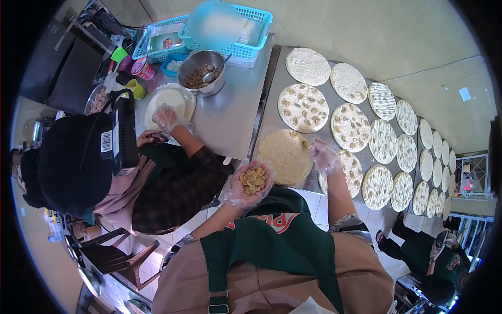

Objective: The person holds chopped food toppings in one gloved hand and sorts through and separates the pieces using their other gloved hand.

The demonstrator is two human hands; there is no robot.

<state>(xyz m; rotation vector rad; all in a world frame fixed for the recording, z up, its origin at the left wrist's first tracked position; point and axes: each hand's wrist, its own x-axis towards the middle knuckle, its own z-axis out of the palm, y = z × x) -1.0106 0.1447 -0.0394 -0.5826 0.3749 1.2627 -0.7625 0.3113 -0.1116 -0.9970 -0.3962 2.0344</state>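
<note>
My left hand (251,184), in a clear plastic glove, is cupped palm up around a pile of tan topping slices (253,180). Whether these are mushroom or sausage cannot be made out. Just beyond lies a round pizza base (282,158) with a pale spread and a couple of slices near its right edge. Over that edge is my right hand (326,157), also gloved, its fingers drawn together; anything between them is hidden. Partly under my right forearm sits a pizza topped with slices (349,172). Another sliced-topped pizza (303,108) lies behind the base.
Rows of pizzas (383,135) run along the metal table to the right. At left, a co-worker's gloved hand (167,119) rests over stacked pale rounds (172,99). Beyond are a steel bowl of brown filling (201,73) and turquoise baskets (251,49). Another person (439,261) stands lower right.
</note>
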